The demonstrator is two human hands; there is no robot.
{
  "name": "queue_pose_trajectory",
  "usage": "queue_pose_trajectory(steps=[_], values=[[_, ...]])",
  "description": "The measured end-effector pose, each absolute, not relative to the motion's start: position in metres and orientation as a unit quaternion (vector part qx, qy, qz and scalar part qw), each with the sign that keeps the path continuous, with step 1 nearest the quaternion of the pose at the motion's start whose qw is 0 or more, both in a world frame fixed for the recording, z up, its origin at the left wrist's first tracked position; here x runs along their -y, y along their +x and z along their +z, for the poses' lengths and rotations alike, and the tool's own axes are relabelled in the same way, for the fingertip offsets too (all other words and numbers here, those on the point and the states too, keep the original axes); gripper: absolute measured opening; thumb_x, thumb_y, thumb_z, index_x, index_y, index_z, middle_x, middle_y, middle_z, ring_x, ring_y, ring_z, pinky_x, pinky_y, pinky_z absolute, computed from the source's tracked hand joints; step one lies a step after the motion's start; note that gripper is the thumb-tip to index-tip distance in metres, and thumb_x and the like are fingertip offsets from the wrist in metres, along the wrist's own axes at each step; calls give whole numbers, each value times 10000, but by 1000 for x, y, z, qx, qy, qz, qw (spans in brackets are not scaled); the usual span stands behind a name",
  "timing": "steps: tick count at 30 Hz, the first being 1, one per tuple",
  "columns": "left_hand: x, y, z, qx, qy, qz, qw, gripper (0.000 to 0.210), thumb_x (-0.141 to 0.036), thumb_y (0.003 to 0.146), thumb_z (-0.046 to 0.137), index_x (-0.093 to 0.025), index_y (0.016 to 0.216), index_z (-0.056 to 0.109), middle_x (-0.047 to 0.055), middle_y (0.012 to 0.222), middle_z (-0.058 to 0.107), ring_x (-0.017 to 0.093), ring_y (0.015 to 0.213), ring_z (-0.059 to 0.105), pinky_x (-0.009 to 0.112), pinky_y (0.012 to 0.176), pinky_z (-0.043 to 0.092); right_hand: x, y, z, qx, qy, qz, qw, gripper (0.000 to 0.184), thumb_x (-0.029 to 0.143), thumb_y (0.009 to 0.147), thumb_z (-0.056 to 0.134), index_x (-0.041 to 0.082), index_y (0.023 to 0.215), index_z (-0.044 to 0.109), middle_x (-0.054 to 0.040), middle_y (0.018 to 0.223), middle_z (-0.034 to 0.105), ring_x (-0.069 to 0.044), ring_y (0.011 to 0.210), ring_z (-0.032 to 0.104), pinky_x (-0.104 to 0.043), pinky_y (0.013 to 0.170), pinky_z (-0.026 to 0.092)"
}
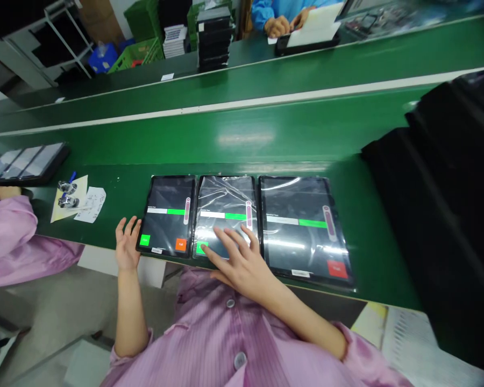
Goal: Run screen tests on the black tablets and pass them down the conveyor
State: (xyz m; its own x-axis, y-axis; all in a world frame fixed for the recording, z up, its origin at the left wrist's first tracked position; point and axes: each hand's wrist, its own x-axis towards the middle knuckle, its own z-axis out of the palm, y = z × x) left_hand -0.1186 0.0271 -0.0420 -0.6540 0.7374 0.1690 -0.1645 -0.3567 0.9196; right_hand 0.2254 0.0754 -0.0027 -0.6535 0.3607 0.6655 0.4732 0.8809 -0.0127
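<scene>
Three tablets lie side by side on the green bench, screens lit with a white and green bar. Over the lower half of the middle tablet my right hand is spread, its index fingertip at the green button on the screen. Clear film wrinkles across that tablet. My left hand is beside the lower left corner of the left tablet, fingers apart and holding nothing. That screen shows a green and an orange button. On the right tablet, also under film, a red button shows.
At right rises a large stack of black trays. Left of me lie paper notes with small metal items, near a co-worker's pink sleeve. Across the bench, another person's hands work beside a dark stack.
</scene>
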Motion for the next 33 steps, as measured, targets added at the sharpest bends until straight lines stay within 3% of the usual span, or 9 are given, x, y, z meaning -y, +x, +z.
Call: queue_pose_trajectory(steps=[4,7,9,15,20,24,28,30,33], values=[[-32,-113,-42,-495,292,776,260,655,-438,650,814,-189,1201,563,124,1272,603,224,1152,614,351,998,496,-69,223,-1,908,-230,-95,336,657,600,714,869,272,1247,668,-128,1504,384,-316,1334,387,-641,1197,45],[-34,-108,-43,-501,264,794,219,549,-402,677,799,-155,1125,598,104,1176,634,177,1058,642,300,973,495,-64,250,9,849,-195,-112,477,247,422,968,661,239,1128,705,-103,1304,546,-248,1207,505,-570,1177,222],[-34,-105,-45,-506,256,803,185,490,-379,700,777,-148,1095,604,85,1124,642,146,1019,644,270,965,488,-61,278,14,807,-201,-126,540,249,331,1040,515,189,1006,717,-93,1119,600,-205,1079,559,-488,1122,311],[-32,-103,-44,-562,250,773,156,430,-411,731,673,-145,1054,572,80,1063,645,157,963,655,315,950,506,-56,332,-4,791,-328,-163,490,160,263,992,598,195,943,734,-92,1076,619,-193,1002,569,-443,1036,342],[-35,-94,3,-699,488,522,-6,378,-444,910,533,-164,1147,624,102,1187,644,218,1126,613,383,1022,471,-59,343,-10,816,-371,-133,422,231,265,996,575,228,874,767,-99,1270,586,-246,1135,558,-545,1115,245],[-65,-61,62,-645,702,284,-105,349,-299,991,399,-230,1164,694,37,1280,637,206,1185,596,381,1043,453,-102,370,-1,764,-388,-204,474,198,291,960,588,258,913,778,-84,1214,602,-226,1094,565,-494,1109,274],[-126,-19,95,-611,776,110,-111,398,-190,985,390,-251,1260,672,3,1361,613,198,1261,565,408,1138,394,-186,401,-9,675,-540,63,499,511,556,877,528,175,1151,730,-124,1127,629,-247,1026,590,-415,957,430],[-158,-3,97,-639,763,36,-88,395,-218,1005,380,-191,1307,634,75,1421,565,228,1333,516,487,1214,286,-217,412,-17,593,-588,212,508,704,648,732,536,114,1159,703,-169,1136,639,-270,990,611,-419,915,454],[-188,13,90,-677,732,-18,-80,360,-247,987,417,-69,1198,649,205,1275,620,323,1262,557,622,1186,223,-231,411,-29,563,-586,258,523,685,696,690,528,130,1029,713,-215,1086,648,-308,979,627,-434,833,459]])
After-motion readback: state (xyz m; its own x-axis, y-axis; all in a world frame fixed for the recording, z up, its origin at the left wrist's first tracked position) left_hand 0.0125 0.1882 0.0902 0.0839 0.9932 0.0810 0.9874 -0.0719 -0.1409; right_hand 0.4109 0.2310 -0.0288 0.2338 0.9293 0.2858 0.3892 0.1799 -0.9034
